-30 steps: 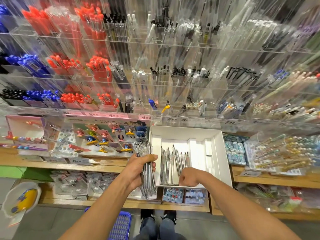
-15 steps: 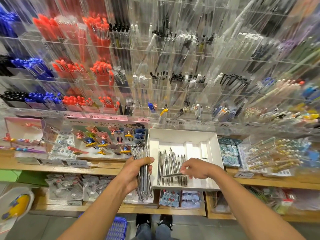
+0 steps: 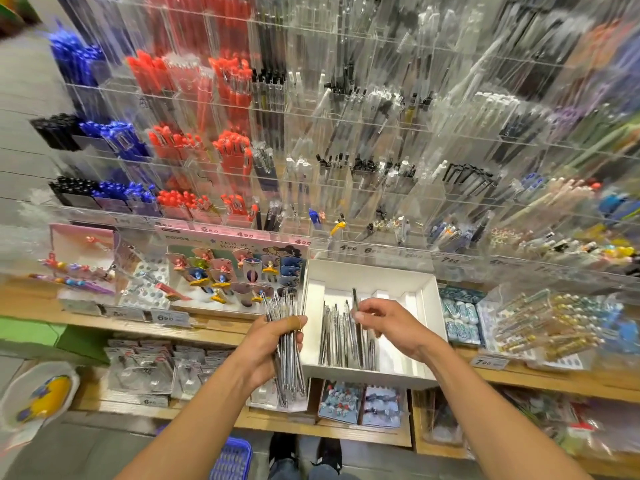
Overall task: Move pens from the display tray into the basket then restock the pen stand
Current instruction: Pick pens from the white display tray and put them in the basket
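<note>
Stationery shop aisle: a wall of clear acrylic pen stand compartments (image 3: 346,150) rises above a wooden shelf (image 3: 214,332), blue and black pens at left, red next, clear and dark barrels toward the right.

Left to right at shelf level: a card display of novelty pens printed "TASTE OF A…" (image 3: 239,271), the rest unreadable. Your left hand (image 3: 273,344) is wrapped round a thick bundle of slim silver pens (image 3: 287,362), held roughly upright just left of the tray. The shallow white cardboard display tray (image 3: 426,306) holds a row of loose silver pens (image 3: 343,337) in its left section. Your right hand (image 3: 388,323) pinches one thin silver pen (image 3: 356,313) between thumb and fingertips, above that row. The blue plastic basket (image 3: 230,459) sits on the floor below, near your feet.

Handling, judged: these pens look light, stiff and slick, so the bundle may fan or slip. Grip it mid-length and keep it vertical. Take singles by the barrel.

Readable price tags along the rails: "490", "690", "790"; others blurred.
</note>
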### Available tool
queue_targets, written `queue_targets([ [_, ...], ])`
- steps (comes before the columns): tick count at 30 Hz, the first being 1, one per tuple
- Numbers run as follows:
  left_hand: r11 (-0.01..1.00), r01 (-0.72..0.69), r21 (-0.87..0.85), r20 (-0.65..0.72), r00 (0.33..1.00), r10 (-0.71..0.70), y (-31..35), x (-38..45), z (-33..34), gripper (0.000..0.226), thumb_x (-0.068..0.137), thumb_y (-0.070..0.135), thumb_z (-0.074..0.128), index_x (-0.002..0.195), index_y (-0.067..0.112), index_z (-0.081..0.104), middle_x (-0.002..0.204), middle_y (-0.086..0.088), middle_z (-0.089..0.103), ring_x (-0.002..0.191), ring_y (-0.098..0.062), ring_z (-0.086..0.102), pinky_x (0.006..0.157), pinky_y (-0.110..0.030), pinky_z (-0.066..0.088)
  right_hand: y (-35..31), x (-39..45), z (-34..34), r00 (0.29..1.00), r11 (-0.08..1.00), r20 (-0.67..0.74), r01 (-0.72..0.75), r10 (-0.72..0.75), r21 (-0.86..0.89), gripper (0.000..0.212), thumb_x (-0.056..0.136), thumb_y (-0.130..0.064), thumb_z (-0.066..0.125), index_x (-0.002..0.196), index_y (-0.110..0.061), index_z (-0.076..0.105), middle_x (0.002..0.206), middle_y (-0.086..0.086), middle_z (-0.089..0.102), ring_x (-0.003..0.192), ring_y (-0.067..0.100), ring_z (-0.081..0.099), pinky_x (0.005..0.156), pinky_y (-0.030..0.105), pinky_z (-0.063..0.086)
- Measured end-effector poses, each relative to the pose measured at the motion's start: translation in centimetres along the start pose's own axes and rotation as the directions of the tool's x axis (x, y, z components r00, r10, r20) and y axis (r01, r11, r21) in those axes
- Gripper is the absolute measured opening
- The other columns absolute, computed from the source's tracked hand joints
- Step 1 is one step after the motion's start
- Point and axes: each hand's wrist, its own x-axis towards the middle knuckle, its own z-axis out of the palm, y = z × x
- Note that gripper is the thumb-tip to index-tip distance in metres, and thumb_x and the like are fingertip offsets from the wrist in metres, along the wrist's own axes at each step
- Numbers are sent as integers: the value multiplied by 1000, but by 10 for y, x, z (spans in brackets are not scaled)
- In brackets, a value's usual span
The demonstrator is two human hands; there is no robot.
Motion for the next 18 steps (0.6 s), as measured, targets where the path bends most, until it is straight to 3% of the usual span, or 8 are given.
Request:
queue_targets([
  [2, 1000, -11, -17, -28, 1000, 10, -3, -7, -3, 41, 73, 5, 79, 109, -5, 61, 69, -12, 65, 55, -19, 61, 52, -29, 55, -8, 1, 8, 999, 1000, 36, 10, -10, 1, 8, 97, -21, 58, 102, -17, 59, 96, -1, 74, 85, 7, 64, 70, 24, 45],
  [4, 999, -25, -46, -50, 998, 22, -7, -15, -7, 30, 70, 7, 80, 96, -2, 66, 68, -12, 66, 55, -19, 61, 52, -30, 56, -14, 5, 20, 996, 999, 86, 14, -17, 35, 7, 99, -19, 53, 103, -14, 56, 90, 1, 73, 82, 11, 66, 69, 26, 47],
  [6, 993, -51, -108, -92, 995, 41, -12, -24, -13, 27, 73, 7, 79, 95, -1, 66, 67, -12, 65, 53, -19, 61, 50, -29, 55, -21, 8, 34, 992, 997, 124, 4, -13, 72, 10, 100, -16, 50, 108, -11, 56, 89, 6, 69, 77, 14, 65, 67, 27, 52],
  [8, 980, -88, -181, -153, 986, 60, -21, -33, -25, 30, 75, 7, 78, 100, -3, 65, 68, -13, 66, 53, -19, 63, 50, -28, 55, -28, 11, 52, 986, 995, 167, -11, -5, 98, 16, 101, -11, 47, 114, -10, 55, 94, 9, 64, 76, 16, 62, 68, 29, 55],
  [13, 906, -187, -379, -235, 967, 101, -57, -61, -59, 17, 73, 13, 81, 83, 0, 76, 69, -14, 67, 55, -21, 65, 53, -31, 57, -43, 8, 106, 939, 996, 340, -71, 51, 46, 22, 99, -5, 47, 119, -14, 50, 112, 13, 60, 84, 19, 62, 70, 30, 58],
  [15, 863, -251, -439, -278, 951, 135, -74, -76, -74, 30, 66, 18, 89, 87, 1, 76, 74, -12, 68, 60, -20, 66, 56, -31, 58, -46, 7, 128, 907, 997, 415, -77, 72, -4, 25, 98, -4, 50, 121, -12, 49, 115, 14, 59, 85, 20, 62, 72, 34, 58],
  [18, 802, -334, -496, -353, 921, 165, -103, -103, -99, 52, 46, 25, 99, 87, 2, 79, 76, -12, 71, 65, -19, 69, 60, -30, 59, -46, 2, 169, 853, 994, 513, -67, 99, -82, 23, 95, 1, 53, 116, -9, 50, 106, 17, 59, 87, 25, 62, 83, 51, 57],
])
